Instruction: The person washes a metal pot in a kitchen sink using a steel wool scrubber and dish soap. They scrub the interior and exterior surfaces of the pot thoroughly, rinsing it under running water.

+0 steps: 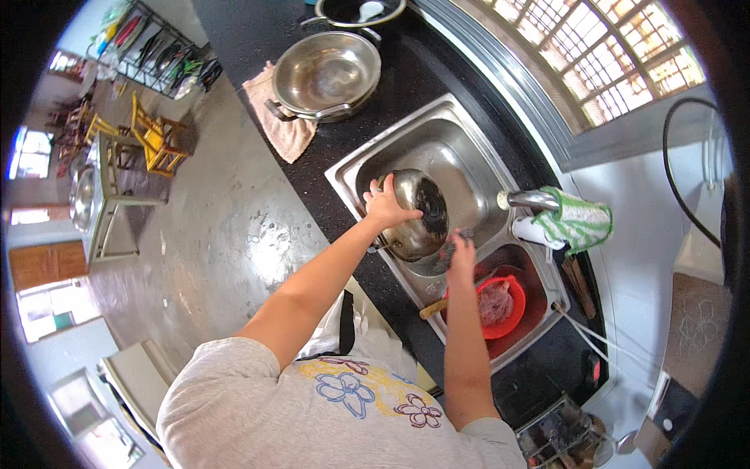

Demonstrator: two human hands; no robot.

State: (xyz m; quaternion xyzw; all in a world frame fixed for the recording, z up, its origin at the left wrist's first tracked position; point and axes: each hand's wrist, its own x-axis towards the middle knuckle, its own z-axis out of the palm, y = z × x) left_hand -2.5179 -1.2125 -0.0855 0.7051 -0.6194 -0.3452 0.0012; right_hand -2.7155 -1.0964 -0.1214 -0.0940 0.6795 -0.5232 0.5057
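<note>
Pan: tilted in the larger sink basin, centre of frame, dark patch on the visible face
Left hand: fingers spread wide, gripping the pan's upper-left part, thumb laid across the face
Right hand: fingers bent round a dark scrubber, just right of the pan; contact with the pan hard to tell
Basin room: bare steel above and right of the pan; tight at the left rim; bounded at right by the tap and striped cloth
Smaller basin: mostly taken up by the red bowl, right of lower centre
Hidden: far end of the wooden handle, behind the right forearm; right fingertips blurred
Cut off: dark pot at the top edge
Counted: two basins, one red bowl, one steel wok on one pink towel, upper centre
</note>
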